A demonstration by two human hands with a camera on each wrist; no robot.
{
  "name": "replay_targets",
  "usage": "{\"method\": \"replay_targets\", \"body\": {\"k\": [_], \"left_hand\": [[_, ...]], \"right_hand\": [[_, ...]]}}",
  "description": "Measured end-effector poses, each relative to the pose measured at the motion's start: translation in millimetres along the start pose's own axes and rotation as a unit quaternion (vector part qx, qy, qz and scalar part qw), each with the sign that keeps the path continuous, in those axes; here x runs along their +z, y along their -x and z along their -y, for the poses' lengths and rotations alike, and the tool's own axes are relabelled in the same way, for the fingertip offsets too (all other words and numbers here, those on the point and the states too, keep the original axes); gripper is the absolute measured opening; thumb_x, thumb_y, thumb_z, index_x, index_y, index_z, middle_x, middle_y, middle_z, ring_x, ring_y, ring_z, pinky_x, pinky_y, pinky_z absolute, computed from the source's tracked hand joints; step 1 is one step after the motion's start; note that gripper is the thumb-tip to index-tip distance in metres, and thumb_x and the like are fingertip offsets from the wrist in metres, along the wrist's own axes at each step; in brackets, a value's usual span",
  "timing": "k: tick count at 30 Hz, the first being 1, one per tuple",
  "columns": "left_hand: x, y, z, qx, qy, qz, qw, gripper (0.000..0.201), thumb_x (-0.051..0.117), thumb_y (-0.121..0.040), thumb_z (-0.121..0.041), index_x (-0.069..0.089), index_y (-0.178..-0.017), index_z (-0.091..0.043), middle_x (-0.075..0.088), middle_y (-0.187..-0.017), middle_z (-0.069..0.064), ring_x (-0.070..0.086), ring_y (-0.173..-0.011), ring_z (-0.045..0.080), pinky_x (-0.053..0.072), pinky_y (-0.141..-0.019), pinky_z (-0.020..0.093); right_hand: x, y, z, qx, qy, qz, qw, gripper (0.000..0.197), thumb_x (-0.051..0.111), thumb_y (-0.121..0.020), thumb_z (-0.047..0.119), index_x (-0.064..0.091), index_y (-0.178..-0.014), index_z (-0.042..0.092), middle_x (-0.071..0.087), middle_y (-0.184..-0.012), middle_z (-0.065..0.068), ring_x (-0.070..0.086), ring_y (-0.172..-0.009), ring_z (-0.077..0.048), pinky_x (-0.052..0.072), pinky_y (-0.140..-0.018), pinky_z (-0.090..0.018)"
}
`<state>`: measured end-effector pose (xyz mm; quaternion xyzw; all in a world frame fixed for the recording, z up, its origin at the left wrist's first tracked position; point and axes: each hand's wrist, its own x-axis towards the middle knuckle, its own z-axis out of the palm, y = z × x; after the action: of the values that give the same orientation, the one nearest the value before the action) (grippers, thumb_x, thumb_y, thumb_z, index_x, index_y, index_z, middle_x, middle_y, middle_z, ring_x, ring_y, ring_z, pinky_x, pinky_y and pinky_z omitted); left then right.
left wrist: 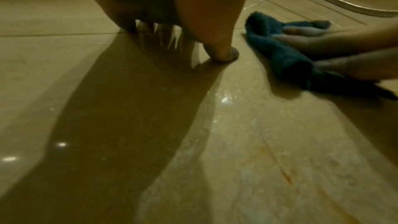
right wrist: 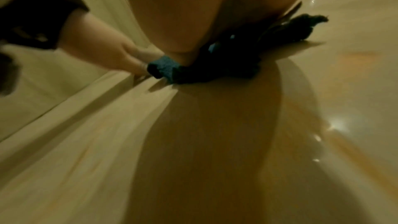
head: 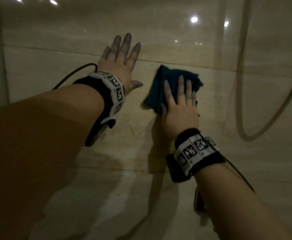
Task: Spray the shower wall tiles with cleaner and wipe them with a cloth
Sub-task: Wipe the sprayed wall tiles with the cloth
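Cloth [head: 174,84], dark blue, lies flat on the wall tiles [head: 228,101]. The right hand [head: 180,108] presses it there with straight fingers. The left hand [head: 119,61] rests flat on the tiles beside it, fingers spread, holding nothing. A hose [head: 245,84] hangs to the right.

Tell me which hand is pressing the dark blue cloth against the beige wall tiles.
The right hand; its straight fingers press the dark blue cloth, while the left hand lies bare on the tile.

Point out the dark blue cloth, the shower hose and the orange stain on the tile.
dark blue cloth [head: 156,87]: head view, bare left part.
shower hose [head: 288,98]: head view, hanging loop.
orange stain [left wrist: 284,174]: left wrist view, streak's lower end.
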<state>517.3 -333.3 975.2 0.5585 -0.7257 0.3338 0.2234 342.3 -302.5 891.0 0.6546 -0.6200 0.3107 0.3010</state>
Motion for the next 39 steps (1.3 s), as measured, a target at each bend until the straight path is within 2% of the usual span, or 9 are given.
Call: {"method": "replay_targets", "body": {"k": [6, 13, 19, 23, 27, 31, 39], "left_hand": [[6, 2, -5, -0.023, -0.005, -0.014, 1.000, 0.090, 0.037, -0.091, -0.058, -0.023, -0.147, -0.021, -0.028, -0.155, 0.006, -0.018, -0.146, 0.028, -0.002, -0.119, 0.042], [28, 22, -11, -0.018, 0.022, -0.073, 0.997, 0.087, 0.037, -0.091, -0.058, -0.016, -0.149, -0.021, -0.018, -0.158, 0.009, -0.010, -0.147, 0.031, 0.003, -0.120, 0.045], [56, 52, -16, -0.018, 0.015, -0.050, 0.998, 0.087, 0.030, -0.089, -0.064, -0.019, -0.148, -0.023, -0.020, -0.157, 0.011, -0.011, -0.146, 0.034, 0.002, -0.119, 0.047], [60, 57, -12, -0.005, 0.010, -0.039, 0.999, 0.088, 0.032, -0.088, -0.064, -0.021, -0.148, -0.025, -0.023, -0.157, 0.010, -0.013, -0.146, 0.033, 0.001, -0.119, 0.045], [60, 58, -10, -0.002, 0.005, -0.033, 0.999, 0.089, 0.033, -0.088, -0.064, -0.020, -0.148, -0.025, -0.023, -0.157, 0.011, -0.013, -0.146, 0.033, 0.001, -0.119, 0.045], [60, 57, -12, -0.004, 0.004, -0.031, 0.999, 0.089, 0.033, -0.088, -0.063, -0.020, -0.148, -0.024, -0.023, -0.156, 0.012, -0.014, -0.146, 0.034, 0.001, -0.119, 0.046], [56, 59, -14, -0.016, 0.004, -0.024, 1.000, 0.089, 0.034, -0.088, -0.062, -0.019, -0.148, -0.024, -0.023, -0.156, 0.011, -0.014, -0.146, 0.033, 0.000, -0.119, 0.045]], "right_hand": [[-19, -38, 2, -0.002, 0.015, -0.019, 1.000, 0.059, 0.023, -0.100, 0.038, -0.010, -0.149, 0.028, -0.020, -0.157, -0.008, -0.018, -0.144, -0.028, -0.011, -0.116, -0.039], [8, 2, -7, 0.000, 0.012, -0.051, 0.999, 0.057, 0.025, -0.100, 0.036, 0.001, -0.150, 0.025, -0.007, -0.158, -0.011, -0.008, -0.146, -0.029, -0.004, -0.118, -0.040], [28, 44, -26, 0.045, 0.004, -0.011, 0.999, 0.057, 0.022, -0.101, 0.036, -0.007, -0.149, 0.027, -0.014, -0.158, -0.008, -0.012, -0.146, -0.026, -0.006, -0.118, -0.037], [42, 74, -35, 0.092, -0.011, 0.031, 0.995, 0.059, 0.020, -0.100, 0.038, -0.014, -0.147, 0.028, -0.019, -0.157, -0.008, -0.016, -0.145, -0.026, -0.004, -0.120, -0.040], [51, 93, -36, 0.097, -0.015, 0.073, 0.993, 0.060, 0.019, -0.100, 0.039, -0.020, -0.145, 0.028, -0.024, -0.155, -0.009, -0.021, -0.143, -0.027, -0.011, -0.117, -0.040], [44, 84, -33, 0.094, -0.021, 0.078, 0.992, 0.060, 0.019, -0.100, 0.038, -0.020, -0.145, 0.028, -0.026, -0.154, -0.010, -0.023, -0.142, -0.029, -0.015, -0.115, -0.040], [33, 50, -30, 0.059, -0.016, 0.010, 0.998, 0.059, 0.021, -0.101, 0.037, -0.012, -0.148, 0.026, -0.019, -0.156, -0.012, -0.018, -0.144, -0.031, -0.015, -0.114, -0.039]]}}
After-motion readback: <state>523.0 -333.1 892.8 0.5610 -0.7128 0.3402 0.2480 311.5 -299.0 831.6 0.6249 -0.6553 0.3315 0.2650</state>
